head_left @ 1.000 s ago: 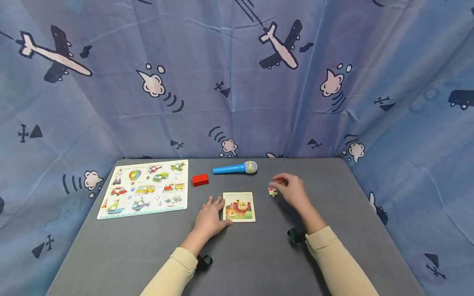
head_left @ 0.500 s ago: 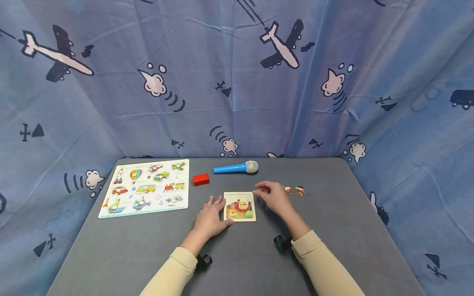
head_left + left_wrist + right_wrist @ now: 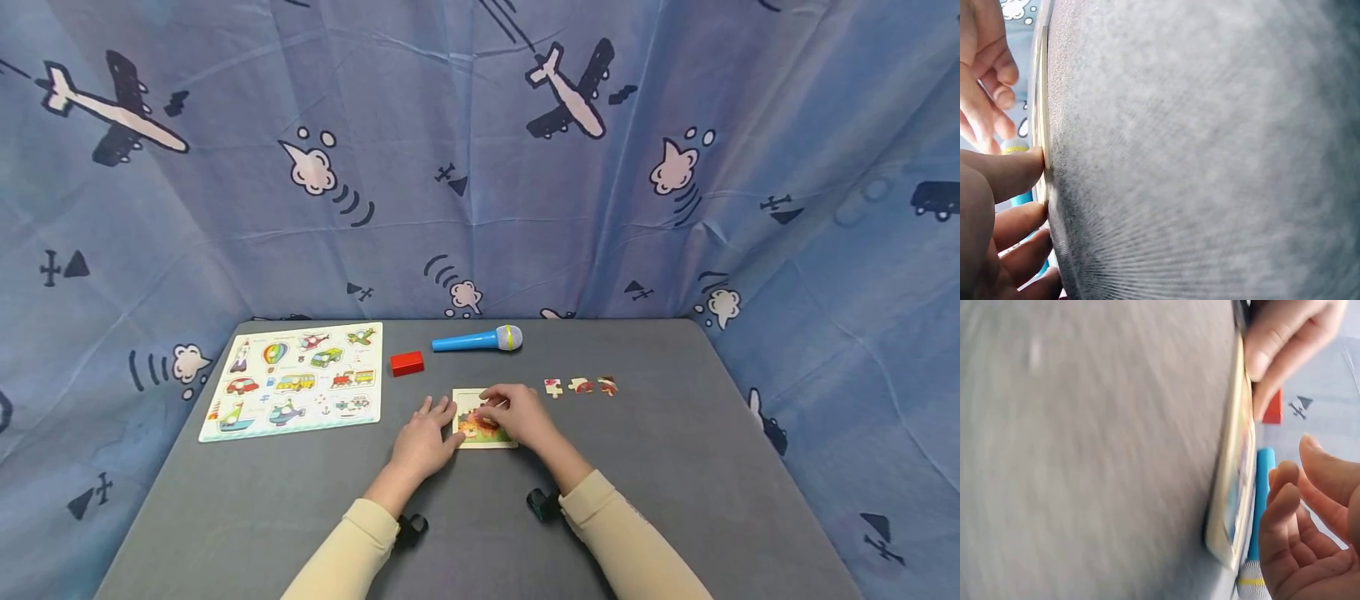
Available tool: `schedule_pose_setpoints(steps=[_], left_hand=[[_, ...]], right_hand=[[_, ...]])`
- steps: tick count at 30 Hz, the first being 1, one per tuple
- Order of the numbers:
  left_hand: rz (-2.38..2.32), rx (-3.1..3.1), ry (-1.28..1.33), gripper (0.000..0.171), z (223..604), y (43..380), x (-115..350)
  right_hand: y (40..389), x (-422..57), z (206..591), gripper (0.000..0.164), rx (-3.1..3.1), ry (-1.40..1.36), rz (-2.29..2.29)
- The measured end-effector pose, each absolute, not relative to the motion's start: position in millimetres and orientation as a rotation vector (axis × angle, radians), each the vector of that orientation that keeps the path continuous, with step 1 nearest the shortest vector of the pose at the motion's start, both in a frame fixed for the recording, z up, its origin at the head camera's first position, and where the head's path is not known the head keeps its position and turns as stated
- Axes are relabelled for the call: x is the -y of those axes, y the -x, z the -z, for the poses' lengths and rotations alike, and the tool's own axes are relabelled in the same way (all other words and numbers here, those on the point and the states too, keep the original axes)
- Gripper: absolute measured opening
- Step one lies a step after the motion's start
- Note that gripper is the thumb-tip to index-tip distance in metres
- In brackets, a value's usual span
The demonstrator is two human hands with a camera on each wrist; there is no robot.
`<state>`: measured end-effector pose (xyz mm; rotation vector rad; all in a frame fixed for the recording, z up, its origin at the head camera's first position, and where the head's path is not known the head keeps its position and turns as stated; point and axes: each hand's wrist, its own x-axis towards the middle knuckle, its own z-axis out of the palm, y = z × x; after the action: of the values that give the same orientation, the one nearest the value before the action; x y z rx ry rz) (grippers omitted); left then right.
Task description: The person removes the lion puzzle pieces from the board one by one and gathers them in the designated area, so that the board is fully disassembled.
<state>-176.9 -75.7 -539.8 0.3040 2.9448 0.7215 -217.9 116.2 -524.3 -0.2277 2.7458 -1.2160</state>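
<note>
A small square jigsaw puzzle point(image 3: 487, 445) with a pale frame and a lion picture lies mid-table. My left hand point(image 3: 422, 444) rests at its left side with fingers spread, and in the left wrist view its thumb point(image 3: 1022, 172) touches the frame's edge. Over the upper right of the picture hovers my right hand point(image 3: 522, 417), hiding part of the lion. Its fingers are loosely bent; the right wrist view shows nothing between thumb point(image 3: 1329, 465) and fingers. To the right lie three loose puzzle pieces point(image 3: 581, 385) in a row.
Behind the puzzle lies a blue toy microphone point(image 3: 476, 340), with a red block point(image 3: 407, 363) to its left. A white picture board point(image 3: 292, 383) of vehicles covers the table's left part. A blue patterned curtain point(image 3: 480, 192) hangs around the table's back and sides.
My right hand has moved left from beside a loose piece to above the puzzle, uncovering the row of three pieces. My left hand has stayed at the puzzle's left side.
</note>
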Motion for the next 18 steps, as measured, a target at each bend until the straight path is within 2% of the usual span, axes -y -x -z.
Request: schedule_pose_setpoints(steps=[10,18], left_hand=[[-0.727,-2.961,-0.300,0.059,541,178,76],[-0.723,-2.953,-0.274,0.061,540,179,76]], right_hand=[[219,-92,533,0.018,-2.738,0.331,1.099],[222,-87,535,0.014,-2.666,0.275,1.096]])
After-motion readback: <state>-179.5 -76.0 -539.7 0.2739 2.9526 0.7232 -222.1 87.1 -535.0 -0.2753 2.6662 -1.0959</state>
